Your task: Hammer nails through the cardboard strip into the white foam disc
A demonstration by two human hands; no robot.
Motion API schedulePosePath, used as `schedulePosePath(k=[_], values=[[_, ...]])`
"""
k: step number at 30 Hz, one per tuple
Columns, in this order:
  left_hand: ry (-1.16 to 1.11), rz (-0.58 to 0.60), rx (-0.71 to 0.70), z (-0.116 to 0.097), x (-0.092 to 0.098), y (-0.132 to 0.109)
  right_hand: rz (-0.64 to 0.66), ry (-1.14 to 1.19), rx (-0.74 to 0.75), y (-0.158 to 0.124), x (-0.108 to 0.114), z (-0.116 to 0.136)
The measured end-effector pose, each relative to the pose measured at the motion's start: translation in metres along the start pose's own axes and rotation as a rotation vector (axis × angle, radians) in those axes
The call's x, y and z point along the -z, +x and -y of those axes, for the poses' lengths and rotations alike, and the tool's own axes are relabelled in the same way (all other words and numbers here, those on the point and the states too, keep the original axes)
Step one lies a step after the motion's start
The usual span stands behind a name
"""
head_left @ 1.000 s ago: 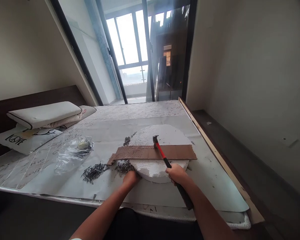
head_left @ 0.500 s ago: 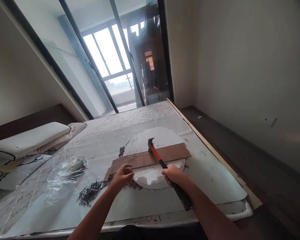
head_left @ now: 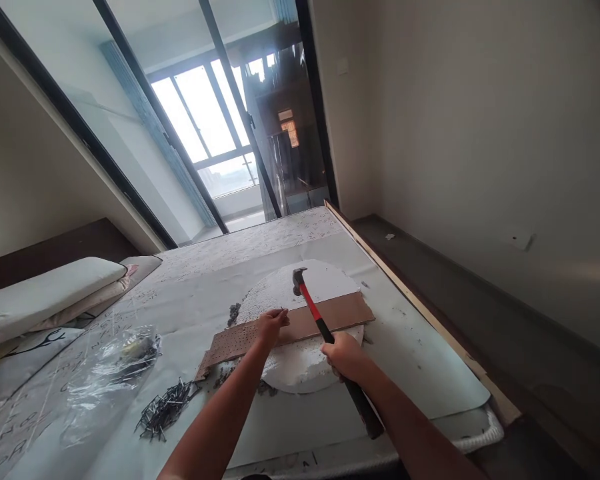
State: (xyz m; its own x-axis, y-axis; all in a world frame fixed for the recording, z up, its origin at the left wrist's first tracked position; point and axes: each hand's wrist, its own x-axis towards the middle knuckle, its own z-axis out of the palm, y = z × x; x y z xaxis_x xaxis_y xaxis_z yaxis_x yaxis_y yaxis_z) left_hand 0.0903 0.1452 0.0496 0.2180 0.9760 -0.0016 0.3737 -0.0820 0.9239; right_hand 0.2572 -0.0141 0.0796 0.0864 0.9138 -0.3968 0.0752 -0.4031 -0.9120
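Observation:
My right hand [head_left: 347, 357] is wrapped round the black grip of a claw hammer [head_left: 311, 303] with a red and black handle. The hammer's head is raised over a long brown board [head_left: 333, 315]. Above that board, my left hand [head_left: 271, 327] pinches a nail, of which only a small dark tip shows between the fingertips. Rows of small dots mark the board's left part. Under it lies a round white slab [head_left: 300, 370] with a crumbly edge. A loose pile of nails [head_left: 165, 408] rests to the left of my left forearm.
A clear plastic bag [head_left: 113, 373] with more nails lies at the left. Grey crumbs [head_left: 234, 312] sit by the slab. A pale sheet [head_left: 410, 360] covers the mattress, which has a wooden rail [head_left: 405, 287] along its right side. Pillows [head_left: 55, 287] are stacked at the far left.
My left hand has moved right and forward from the board's near edge to above the board, its fingers now pinched. The hammer stays raised in my right hand. The view has shifted slightly.

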Motion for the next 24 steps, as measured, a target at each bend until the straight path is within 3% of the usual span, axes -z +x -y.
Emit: schedulePosePath(k=[4,8,24], values=[[0.233,-0.072,-0.025,0.009,-0.007,0.009,-0.005,-0.037,-0.018,0.009,0.001,-0.008],[0.414,-0.088,-0.161,0.013,-0.008,0.014,0.006,-0.035,0.012,0.009,0.003,-0.011],[0.497,-0.089,-0.133,0.021,-0.014,0.018,0.026,-0.044,0.051,-0.013,0.0,0.002]])
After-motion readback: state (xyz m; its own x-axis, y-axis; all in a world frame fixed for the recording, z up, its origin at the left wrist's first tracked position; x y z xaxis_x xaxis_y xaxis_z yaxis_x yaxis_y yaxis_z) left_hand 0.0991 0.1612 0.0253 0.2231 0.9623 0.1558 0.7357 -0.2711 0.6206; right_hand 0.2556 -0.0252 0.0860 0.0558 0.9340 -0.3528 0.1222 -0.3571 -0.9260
